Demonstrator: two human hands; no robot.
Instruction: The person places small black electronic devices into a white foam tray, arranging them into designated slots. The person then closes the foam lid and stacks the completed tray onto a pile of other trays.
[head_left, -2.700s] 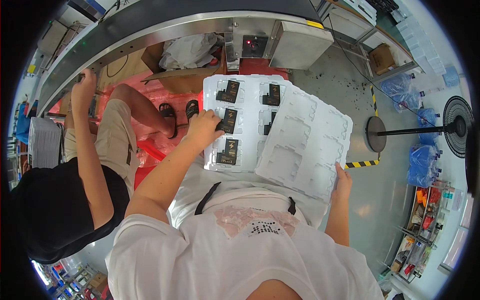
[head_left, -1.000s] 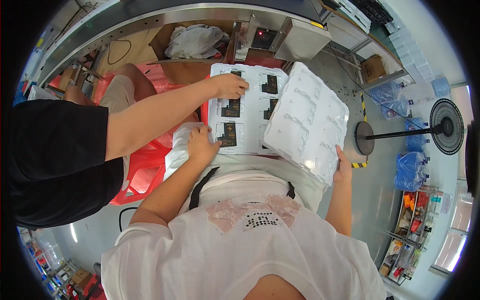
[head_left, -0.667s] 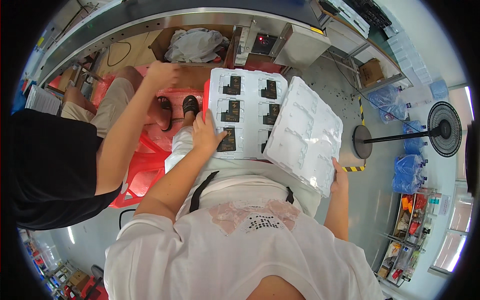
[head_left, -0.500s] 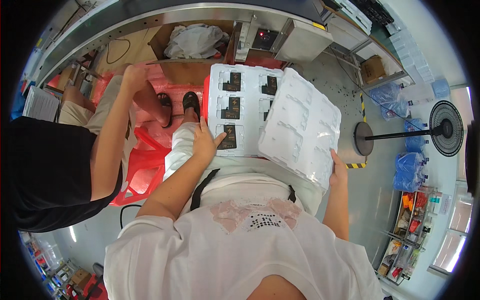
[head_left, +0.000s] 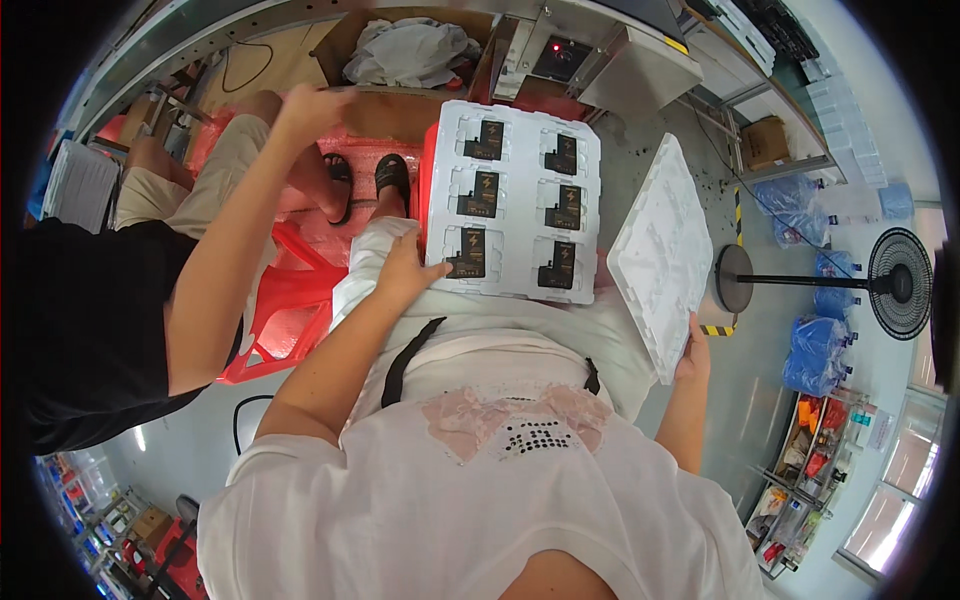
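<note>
A white plastic tray rests across my lap, its moulded pockets holding several flat black batteries, such as the near-left battery. My left hand grips the tray's near-left edge, with the thumb on top beside that battery and the fingers partly hidden. Out to the right, a second white tray stands tilted steeply, with no batteries visible on it. My right hand is closed on its near lower edge, the fingers partly concealed behind it.
Close at the left sits a co-worker in a black shirt, one forearm raised, beside a red plastic chair. Ahead are a cardboard box and a metal bench. A black standing fan is at the right.
My right hand has swung the second tray rightward off the loaded one and tipped it steeper, uncovering the right column of batteries. My left hand stays at the loaded tray's edge.
</note>
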